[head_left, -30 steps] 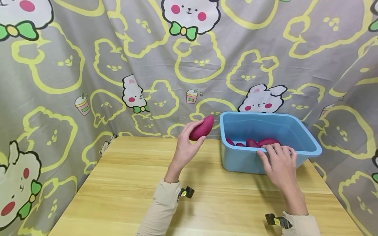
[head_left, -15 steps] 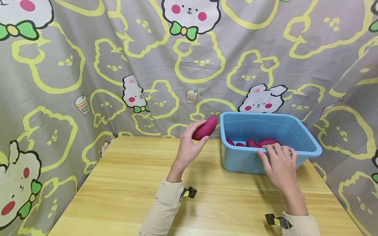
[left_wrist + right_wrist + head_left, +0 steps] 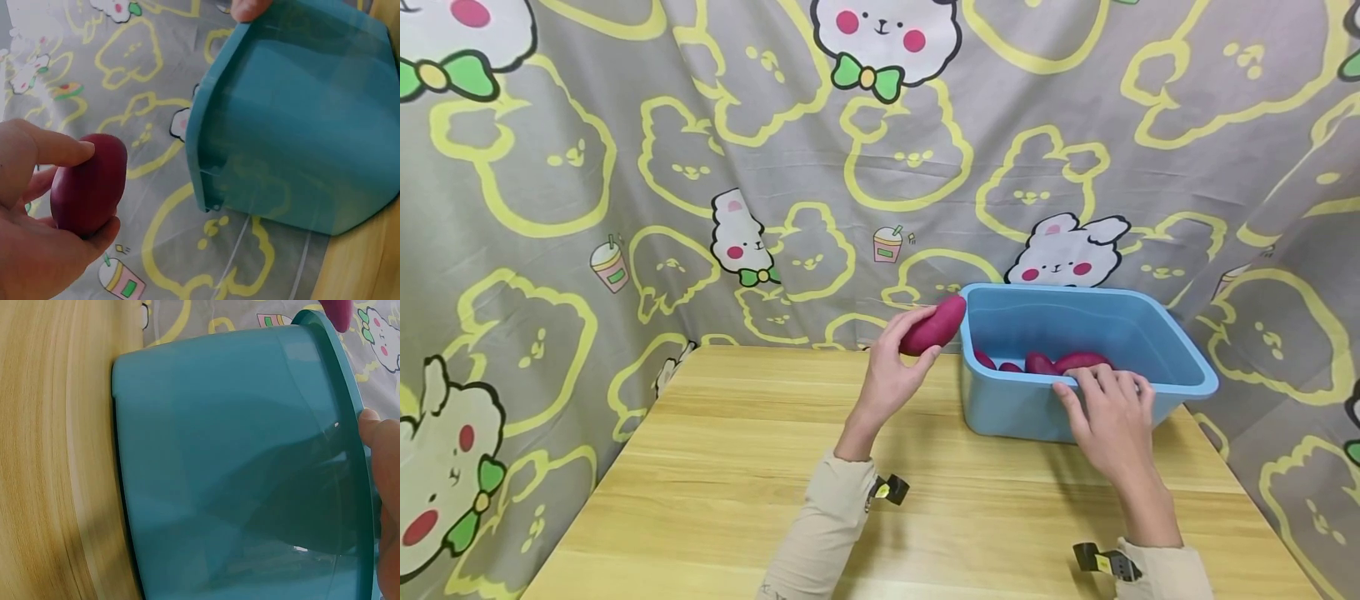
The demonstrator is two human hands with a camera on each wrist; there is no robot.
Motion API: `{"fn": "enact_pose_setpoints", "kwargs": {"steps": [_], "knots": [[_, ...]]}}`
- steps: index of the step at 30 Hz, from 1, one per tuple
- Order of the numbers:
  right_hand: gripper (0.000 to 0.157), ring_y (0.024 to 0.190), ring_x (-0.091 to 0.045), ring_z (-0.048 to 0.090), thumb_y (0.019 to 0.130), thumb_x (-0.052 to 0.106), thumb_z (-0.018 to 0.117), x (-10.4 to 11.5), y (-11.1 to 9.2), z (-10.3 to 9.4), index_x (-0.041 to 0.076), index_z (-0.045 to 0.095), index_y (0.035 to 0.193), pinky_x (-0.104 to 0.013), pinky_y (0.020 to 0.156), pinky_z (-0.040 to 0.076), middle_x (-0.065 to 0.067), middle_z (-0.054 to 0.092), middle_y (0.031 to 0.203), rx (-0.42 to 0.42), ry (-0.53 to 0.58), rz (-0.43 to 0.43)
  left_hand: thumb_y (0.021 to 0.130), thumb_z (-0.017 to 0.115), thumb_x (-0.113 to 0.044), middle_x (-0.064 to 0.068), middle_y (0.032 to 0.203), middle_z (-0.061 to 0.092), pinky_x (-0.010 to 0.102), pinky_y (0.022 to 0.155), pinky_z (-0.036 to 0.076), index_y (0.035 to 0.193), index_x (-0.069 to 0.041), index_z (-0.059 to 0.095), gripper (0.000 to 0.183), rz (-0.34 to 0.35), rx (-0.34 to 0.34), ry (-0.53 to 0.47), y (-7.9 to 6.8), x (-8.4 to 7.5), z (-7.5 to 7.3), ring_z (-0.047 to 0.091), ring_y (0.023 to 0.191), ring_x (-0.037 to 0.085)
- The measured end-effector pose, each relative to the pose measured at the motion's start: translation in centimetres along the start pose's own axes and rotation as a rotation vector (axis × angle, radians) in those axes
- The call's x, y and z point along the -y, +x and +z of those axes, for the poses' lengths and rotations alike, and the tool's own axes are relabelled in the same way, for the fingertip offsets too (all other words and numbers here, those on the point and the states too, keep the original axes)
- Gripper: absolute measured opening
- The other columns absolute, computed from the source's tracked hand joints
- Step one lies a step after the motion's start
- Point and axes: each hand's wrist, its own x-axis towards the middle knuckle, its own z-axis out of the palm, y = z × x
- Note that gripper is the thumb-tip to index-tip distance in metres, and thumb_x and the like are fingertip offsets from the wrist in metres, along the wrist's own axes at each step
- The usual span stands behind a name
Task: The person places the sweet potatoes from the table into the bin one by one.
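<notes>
My left hand (image 3: 889,377) holds a purplish-red sweet potato (image 3: 936,327) between thumb and fingers, above the table at the back. Its far tip overlaps the left rim of the blue plastic bin (image 3: 1022,408) in the head view. In the left wrist view, the sweet potato (image 3: 90,184) is seen end-on, with the bin (image 3: 294,137) to its right. My right hand (image 3: 1112,417) grips the bin's front rim, fingers hooked over the inside and thumb outside. Several more sweet potatoes (image 3: 1078,361) lie in the bin, partly hidden behind its front wall.
The bin stands at the back right of a light wooden table (image 3: 722,467). A grey patterned curtain (image 3: 805,167) hangs close behind the table and along both sides. A small black camera (image 3: 891,489) is strapped to my left wrist.
My left hand has moved to the right with the sweet potato, bringing it up to the bin's left rim. My right hand and the bin have stayed in place.
</notes>
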Motion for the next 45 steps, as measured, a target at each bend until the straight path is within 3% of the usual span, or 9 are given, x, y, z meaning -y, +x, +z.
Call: {"fn": "enact_pose_setpoints", "kwargs": {"steps": [7, 14, 24, 33, 45], "knots": [[0.032, 0.110, -0.045, 0.046, 0.097, 0.031, 0.068, 0.0, 0.0, 0.0, 0.005, 0.068, 0.115, -0.071, 0.105, 0.020, -0.020, 0.061, 0.109, 0.003, -0.001, -0.001, 0.088, 0.070, 0.001, 0.006, 0.137, 0.058, 0.040, 0.099, 0.051, 0.140, -0.012, 0.063, 0.053, 0.010, 0.036, -0.017, -0.1, 0.2, 0.8, 0.055, 0.123, 0.021], [0.031, 0.109, -0.045, 0.046, 0.095, 0.029, 0.070, 0.0, 0.0, 0.1, 0.005, 0.068, 0.114, -0.071, 0.105, 0.020, -0.020, 0.061, 0.108, 0.000, -0.005, -0.006, 0.089, 0.070, 0.001, 0.010, 0.137, 0.055, 0.043, 0.097, 0.053, 0.141, -0.014, 0.063, 0.054, -0.015, 0.044, -0.041, 0.1, -0.2, 1.5, 0.054, 0.123, 0.026], [0.030, 0.109, -0.045, 0.046, 0.096, 0.028, 0.069, 0.1, -0.1, 0.0, 0.004, 0.068, 0.114, -0.071, 0.104, 0.021, -0.020, 0.061, 0.108, 0.007, -0.004, 0.004, 0.092, 0.073, -0.003, 0.004, 0.138, 0.058, 0.033, 0.099, 0.052, 0.138, -0.013, 0.064, 0.048, -0.013, 0.077, -0.053, 0.2, 0.1, 2.5, 0.055, 0.124, 0.018], [0.030, 0.109, -0.046, 0.046, 0.095, 0.027, 0.070, 0.1, -0.2, 0.1, 0.004, 0.068, 0.114, -0.071, 0.104, 0.021, -0.020, 0.061, 0.108, 0.004, -0.003, 0.006, 0.090, 0.070, 0.001, 0.009, 0.136, 0.053, 0.031, 0.099, 0.052, 0.136, -0.012, 0.065, 0.049, -0.027, 0.089, -0.077, 0.4, 0.1, 3.4, 0.054, 0.123, 0.024], [0.031, 0.109, -0.045, 0.046, 0.097, 0.030, 0.068, 0.1, 0.0, -0.1, 0.005, 0.068, 0.114, -0.071, 0.105, 0.020, -0.019, 0.060, 0.107, 0.000, 0.002, -0.001, 0.091, 0.074, -0.002, 0.009, 0.135, 0.056, 0.026, 0.097, 0.052, 0.135, -0.010, 0.065, 0.046, -0.016, 0.118, -0.040, 0.8, -0.1, 4.8, 0.057, 0.120, 0.022]]}}
